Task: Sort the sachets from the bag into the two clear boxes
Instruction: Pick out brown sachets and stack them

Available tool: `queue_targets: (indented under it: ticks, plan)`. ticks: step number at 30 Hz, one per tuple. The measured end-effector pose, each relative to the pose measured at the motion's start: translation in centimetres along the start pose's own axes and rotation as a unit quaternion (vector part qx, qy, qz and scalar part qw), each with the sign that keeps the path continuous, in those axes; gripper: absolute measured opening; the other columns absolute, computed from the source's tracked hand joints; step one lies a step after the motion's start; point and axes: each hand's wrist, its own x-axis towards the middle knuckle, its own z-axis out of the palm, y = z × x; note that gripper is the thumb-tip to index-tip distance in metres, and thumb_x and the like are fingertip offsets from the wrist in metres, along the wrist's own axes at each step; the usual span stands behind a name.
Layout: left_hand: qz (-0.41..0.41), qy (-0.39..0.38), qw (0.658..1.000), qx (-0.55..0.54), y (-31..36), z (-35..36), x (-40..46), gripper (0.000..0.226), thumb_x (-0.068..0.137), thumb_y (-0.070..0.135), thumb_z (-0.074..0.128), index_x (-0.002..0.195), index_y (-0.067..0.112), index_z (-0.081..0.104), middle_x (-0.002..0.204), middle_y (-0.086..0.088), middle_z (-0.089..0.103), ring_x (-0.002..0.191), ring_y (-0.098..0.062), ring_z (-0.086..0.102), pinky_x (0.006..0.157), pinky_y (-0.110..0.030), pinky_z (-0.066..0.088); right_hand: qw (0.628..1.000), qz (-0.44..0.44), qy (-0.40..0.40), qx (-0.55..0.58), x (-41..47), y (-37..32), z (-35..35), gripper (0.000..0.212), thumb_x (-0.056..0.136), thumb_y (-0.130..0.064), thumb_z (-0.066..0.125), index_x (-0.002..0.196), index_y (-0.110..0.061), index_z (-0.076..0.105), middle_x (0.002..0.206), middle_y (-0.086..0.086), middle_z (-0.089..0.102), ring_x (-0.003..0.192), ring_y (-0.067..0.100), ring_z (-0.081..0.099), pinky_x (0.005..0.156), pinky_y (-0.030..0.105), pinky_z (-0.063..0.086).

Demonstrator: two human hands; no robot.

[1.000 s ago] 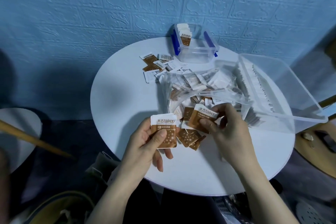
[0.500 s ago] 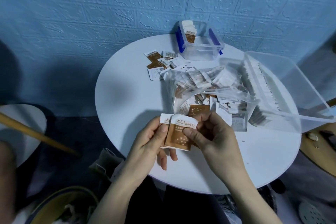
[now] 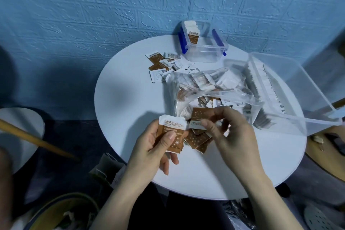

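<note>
Nearest you, at the near edge of the round table (image 3: 130,99), your left hand (image 3: 158,147) holds a small stack of brown sachets (image 3: 172,134), thumb pressed across the front and fingers curled behind. Keep that stack squared, logo side up, so it drops into a box as one block.

Just beside it, your right hand (image 3: 229,132) pinches another brown sachet (image 3: 202,117) between thumb and fingertips, print upside down. Turn it to match the stack before you lay it on, and slide it under the left thumb rather than letting the thumb lift fully. A few loose brown sachets (image 3: 197,140) lie on the table below your hands; take those next, since they are closest.

Past your hands, toward the table's middle, the clear bag (image 3: 211,87) lies open and is far from empty, so there is much left to sort. At the right edge the large clear box (image 3: 291,84) holds a row of pale sachets. Beyond the bag, scattered sachets (image 3: 164,63) lie flat. At the far edge the small blue-clipped box (image 3: 205,43) holds brown ones upright; your stack likely belongs there.
</note>
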Motion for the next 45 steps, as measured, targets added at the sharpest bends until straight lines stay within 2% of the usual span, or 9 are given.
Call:
queue_targets:
  ticks: [6, 14, 17, 20, 24, 28, 35, 40, 45]
  plan:
    - [0.017, 0.031, 0.999, 0.003, -0.1, 0.3, 0.3, 0.024, 0.092, 0.024, 0.057, 0.113, 0.012, 0.057, 0.083, -0.016, 0.064, 0.047, -0.019, 0.053, 0.033, -0.022, 0.035, 0.974, -0.053, -0.099, -0.199, 1.7, 2.4, -1.4, 0.053, 0.075, -0.063, 0.057, 0.108, -0.024, 0.070, 0.102, -0.007, 0.063, 0.095, 0.020, 0.046, 0.079, 0.028, 0.036]
    - [0.005, 0.026, 1.000, -0.009, -0.1, 0.0, 0.3, 0.031, 0.084, 0.024, 0.057, 0.113, 0.010, 0.057, 0.080, -0.009, 0.062, 0.049, -0.017, 0.054, 0.036, -0.023, 0.035, 0.970, -0.043, -0.131, -0.201, 2.3, 2.2, -0.7, 0.082, 0.065, -0.085, 0.046, 0.123, -0.030, 0.062, 0.122, -0.014, 0.060, 0.099, 0.012, 0.039, 0.087, 0.033, 0.037]
    - [0.007, 0.023, 1.000, -0.008, 0.1, 0.1, 0.2, 0.028, 0.087, 0.022, 0.061, 0.111, 0.010, 0.057, 0.076, -0.006, 0.062, 0.049, -0.017, 0.054, 0.035, -0.022, 0.035, 0.983, -0.006, -0.071, -0.172, 2.5, 1.7, 0.1, 0.076, 0.066, -0.079, 0.055, 0.119, -0.026, 0.063, 0.107, -0.007, 0.065, 0.099, 0.019, 0.045, 0.086, 0.039, 0.042]
    - [0.005, 0.025, 1.000, -0.010, 0.2, 0.1, 0.1, 0.026, 0.090, 0.020, 0.064, 0.113, 0.009, 0.057, 0.075, -0.003, 0.063, 0.049, -0.017, 0.054, 0.035, -0.021, 0.035, 0.989, 0.011, -0.038, -0.145, 2.7, 1.4, 1.4, 0.065, 0.067, -0.042, 0.082, 0.124, -0.019, 0.060, 0.108, 0.001, 0.063, 0.103, 0.027, 0.047, 0.089, 0.041, 0.041]
    - [0.013, 0.019, 1.000, -0.008, 0.1, -0.1, 0.1, 0.025, 0.088, 0.019, 0.061, 0.111, 0.011, 0.056, 0.074, -0.003, 0.063, 0.048, -0.017, 0.054, 0.036, -0.020, 0.036, 0.996, 0.014, -0.015, -0.090, 2.4, 1.0, 2.6, 0.061, 0.068, -0.016, 0.082, 0.123, -0.016, 0.056, 0.106, 0.001, 0.061, 0.103, 0.026, 0.048, 0.090, 0.038, 0.039]
    - [0.014, 0.022, 1.000, -0.017, 0.2, 0.1, 0.2, 0.026, 0.089, 0.017, 0.064, 0.113, 0.012, 0.055, 0.075, -0.004, 0.064, 0.046, -0.018, 0.054, 0.034, -0.020, 0.036, 0.997, 0.035, -0.018, -0.070, 1.7, 1.0, 2.8, 0.061, 0.073, -0.014, 0.078, 0.128, -0.027, 0.053, 0.093, -0.003, 0.060, 0.097, 0.024, 0.050, 0.088, 0.038, 0.041]
    - [0.016, 0.036, 0.999, -0.027, 0.2, 0.2, 0.2, 0.038, 0.080, 0.015, 0.060, 0.118, 0.011, 0.053, 0.079, -0.004, 0.066, 0.045, -0.019, 0.054, 0.032, -0.020, 0.034, 0.999, -0.012, 0.052, -0.005, 1.0, 0.4, 0.7, 0.015, 0.078, -0.021, 0.069, 0.083, -0.032, 0.061, 0.074, -0.016, 0.051, 0.080, 0.011, 0.046, 0.070, 0.018, 0.036]
    - [0.014, 0.035, 0.999, -0.029, 0.0, 0.2, 0.2, 0.043, 0.080, 0.015, 0.061, 0.122, 0.014, 0.052, 0.081, -0.005, 0.066, 0.046, -0.020, 0.055, 0.033, -0.020, 0.034, 0.976, 0.047, -0.008, 0.214, 0.1, -1.4, -1.3, 0.023, 0.087, -0.018, 0.068, 0.071, -0.030, 0.058, 0.057, -0.004, 0.058, 0.046, 0.005, 0.045, 0.040, 0.009, 0.031]
    - [0.015, 0.025, 0.999, -0.012, 0.1, 0.3, 0.2, 0.036, 0.086, 0.019, 0.061, 0.120, 0.019, 0.052, 0.077, -0.003, 0.066, 0.046, -0.020, 0.056, 0.033, -0.021, 0.035, 0.939, 0.044, -0.153, 0.306, -0.3, -1.8, -0.9, 0.007, 0.083, -0.015, 0.064, 0.084, -0.011, 0.059, 0.059, 0.003, 0.060, 0.043, 0.011, 0.049, 0.042, 0.015, 0.036]
